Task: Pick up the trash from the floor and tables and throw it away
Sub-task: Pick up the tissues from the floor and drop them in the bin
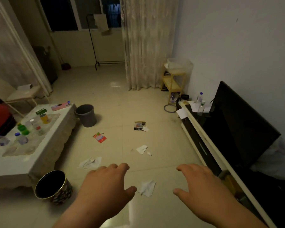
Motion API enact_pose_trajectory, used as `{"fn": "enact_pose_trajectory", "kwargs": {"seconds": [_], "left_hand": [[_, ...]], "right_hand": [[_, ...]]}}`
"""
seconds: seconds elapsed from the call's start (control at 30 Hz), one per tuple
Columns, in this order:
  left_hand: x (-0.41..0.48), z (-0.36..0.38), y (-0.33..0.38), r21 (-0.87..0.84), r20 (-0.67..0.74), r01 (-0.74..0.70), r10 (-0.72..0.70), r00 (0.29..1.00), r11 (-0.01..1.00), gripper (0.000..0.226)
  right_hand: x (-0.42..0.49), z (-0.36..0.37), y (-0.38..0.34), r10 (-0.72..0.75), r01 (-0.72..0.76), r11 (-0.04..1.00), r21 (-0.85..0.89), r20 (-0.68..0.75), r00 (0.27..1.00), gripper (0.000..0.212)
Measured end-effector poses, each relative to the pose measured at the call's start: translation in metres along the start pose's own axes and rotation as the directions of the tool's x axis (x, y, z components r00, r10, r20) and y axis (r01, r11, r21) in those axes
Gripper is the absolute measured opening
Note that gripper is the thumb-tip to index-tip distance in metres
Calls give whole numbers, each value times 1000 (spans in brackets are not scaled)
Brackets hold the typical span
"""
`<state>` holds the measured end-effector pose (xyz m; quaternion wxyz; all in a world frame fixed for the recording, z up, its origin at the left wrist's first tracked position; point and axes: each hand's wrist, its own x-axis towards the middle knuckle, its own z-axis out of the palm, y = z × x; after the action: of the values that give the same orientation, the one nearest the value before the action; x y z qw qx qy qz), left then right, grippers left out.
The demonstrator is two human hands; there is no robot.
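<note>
Litter lies on the tiled floor: a white tissue (147,188) between my hands, a torn clear wrapper (90,162), a white paper scrap (142,149), a red snack packet (99,137) and a dark printed packet (139,125). My left hand (105,183) and my right hand (199,181) hover palm down over the floor, fingers spread, both holding nothing. A grey bucket (86,115) stands by the far corner of the low white table (23,168), and a dark patterned tin bin (53,186) stands at its near corner. Several plastic bottles (21,139) stand on the table.
A long TV stand (204,142) with a black TV (237,125) runs along the right wall, with bottles and paper (182,113) at its far end. A yellow shelf (172,83) and a curtain stand beyond. A red seat sits far left.
</note>
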<state>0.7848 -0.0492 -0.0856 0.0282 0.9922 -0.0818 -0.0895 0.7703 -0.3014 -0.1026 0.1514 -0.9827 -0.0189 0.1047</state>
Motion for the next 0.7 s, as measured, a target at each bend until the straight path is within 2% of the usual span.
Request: {"fn": "enact_pose_trajectory", "kwargs": {"seconds": [0.2, 0.4, 0.7], "left_hand": [[100, 4, 0, 38, 12, -73, 72, 997, 997, 66], [175, 28, 16, 29, 67, -63, 61, 996, 998, 62], [291, 122, 32, 32, 135, -8, 3, 991, 999, 59]], "right_hand": [[84, 7, 13, 23, -23, 1000, 5, 14, 1000, 62], [167, 17, 51, 3, -3, 1000, 4, 37, 999, 60], [288, 90, 118, -43, 43, 999, 5, 120, 992, 55]]}}
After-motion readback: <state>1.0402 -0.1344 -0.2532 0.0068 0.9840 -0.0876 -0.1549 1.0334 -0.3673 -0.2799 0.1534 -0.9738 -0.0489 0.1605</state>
